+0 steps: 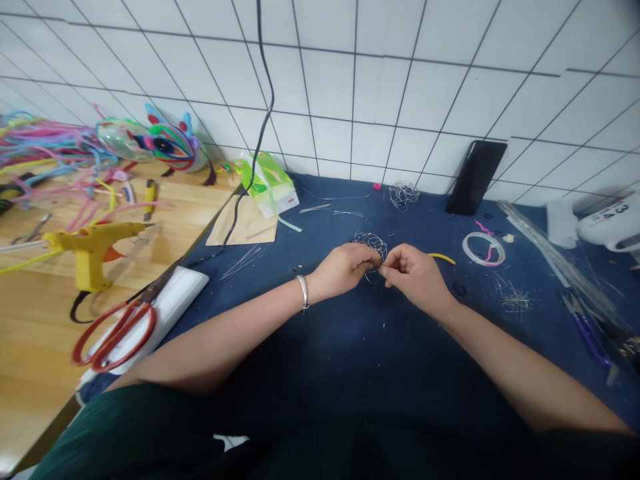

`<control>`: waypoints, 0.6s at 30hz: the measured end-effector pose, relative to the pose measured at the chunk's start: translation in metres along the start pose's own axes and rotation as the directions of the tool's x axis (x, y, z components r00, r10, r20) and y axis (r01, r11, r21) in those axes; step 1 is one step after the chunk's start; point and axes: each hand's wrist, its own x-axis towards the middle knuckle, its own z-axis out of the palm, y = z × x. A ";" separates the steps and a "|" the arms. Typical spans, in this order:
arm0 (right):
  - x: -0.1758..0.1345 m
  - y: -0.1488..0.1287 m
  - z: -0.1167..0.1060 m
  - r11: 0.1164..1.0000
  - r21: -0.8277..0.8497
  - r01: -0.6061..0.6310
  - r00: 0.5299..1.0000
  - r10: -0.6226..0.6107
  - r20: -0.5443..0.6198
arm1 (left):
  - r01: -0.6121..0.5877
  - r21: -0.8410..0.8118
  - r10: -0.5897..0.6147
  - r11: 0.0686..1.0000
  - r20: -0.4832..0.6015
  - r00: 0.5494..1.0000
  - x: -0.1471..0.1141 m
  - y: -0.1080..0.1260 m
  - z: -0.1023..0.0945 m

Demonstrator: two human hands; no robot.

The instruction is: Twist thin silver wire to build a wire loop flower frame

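A bundle of thin silver wire bent into loops is in my left hand, whose fingers are closed round its near side. My right hand meets it from the right, thumb and forefinger pinched together at the wire's edge. The two hands' fingertips nearly touch, and they hide part of the wire. Behind them, by the wall, lies a second tangle of looped wire. A short yellow tube rests just beyond my right hand.
Left are a yellow glue gun, red-handled scissors and pipe cleaners. Right are a tape roll, wire offcuts, purple-handled pliers and long straight wires. A phone leans on the wall; a black cable hangs down.
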 end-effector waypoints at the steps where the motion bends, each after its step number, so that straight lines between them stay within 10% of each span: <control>1: 0.000 0.000 0.001 1.000 0.002 0.003 1.000 -0.003 -0.012 | -0.012 0.034 0.012 0.999 0.003 1.000 0.000 0.000 0.001; 18: -0.018 0.000 0.008 0.849 -0.469 0.244 0.926 -0.348 -0.147 | -0.266 0.295 0.309 0.918 -0.110 0.945 -0.006 0.007 0.007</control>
